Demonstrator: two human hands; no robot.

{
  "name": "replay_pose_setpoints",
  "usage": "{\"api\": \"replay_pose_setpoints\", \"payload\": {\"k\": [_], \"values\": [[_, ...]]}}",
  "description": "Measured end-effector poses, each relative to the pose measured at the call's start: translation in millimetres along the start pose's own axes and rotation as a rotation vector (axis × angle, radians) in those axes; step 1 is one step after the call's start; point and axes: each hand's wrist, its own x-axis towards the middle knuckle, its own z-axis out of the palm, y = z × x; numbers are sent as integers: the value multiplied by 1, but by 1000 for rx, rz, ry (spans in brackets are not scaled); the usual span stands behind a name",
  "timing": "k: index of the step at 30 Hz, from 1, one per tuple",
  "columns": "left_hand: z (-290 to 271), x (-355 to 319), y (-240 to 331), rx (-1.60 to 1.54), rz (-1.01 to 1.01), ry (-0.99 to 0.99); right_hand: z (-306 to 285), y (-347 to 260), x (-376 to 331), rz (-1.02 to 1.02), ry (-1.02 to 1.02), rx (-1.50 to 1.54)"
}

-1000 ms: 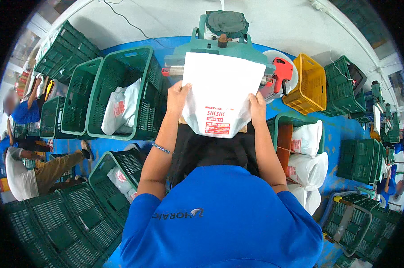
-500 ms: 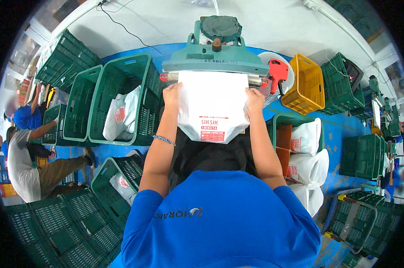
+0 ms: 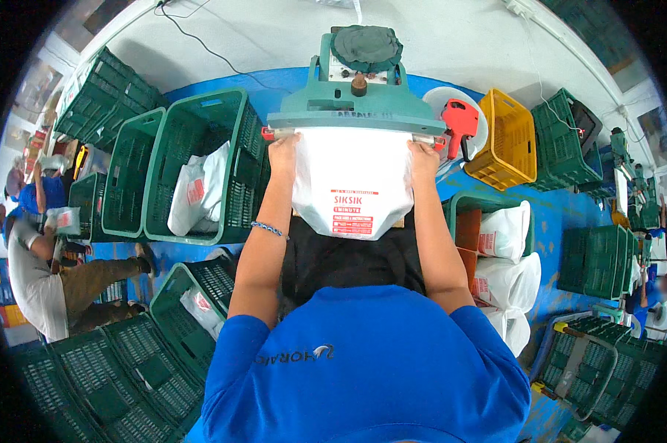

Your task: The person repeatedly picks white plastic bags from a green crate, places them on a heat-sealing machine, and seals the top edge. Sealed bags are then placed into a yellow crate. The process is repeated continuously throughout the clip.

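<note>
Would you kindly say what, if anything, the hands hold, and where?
A white bag: left hand at its upper left edge, right hand upper right.

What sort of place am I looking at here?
Probably a packing workshop: a white bag is held at a green sealer-like machine, and more white bags lie in a green crate to the left.

White bag point(image 3: 352, 170) btw L hand point(image 3: 282, 153) & R hand point(image 3: 423, 159) is looking like smooth, semi-gloss plastic. Green machine point(image 3: 329, 100) just beyond both is showing matt, painted-metal finish; red handheld tool point(image 3: 460, 118), R of R hand, is looking like plastic.
</note>
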Motion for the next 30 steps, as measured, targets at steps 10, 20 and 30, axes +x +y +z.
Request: {"api": "replay_pose_setpoints", "payload": {"k": [10, 20, 30], "values": [[0, -9, 10, -173, -236, -244, -15, -17, -6, 232, -149, 248], [-33, -70, 13, 206, -86, -369, -36, -38, -64, 238, -207, 149], [47, 8, 41, -102, 118, -76, -8, -74, 58, -128, 130, -19]]}}
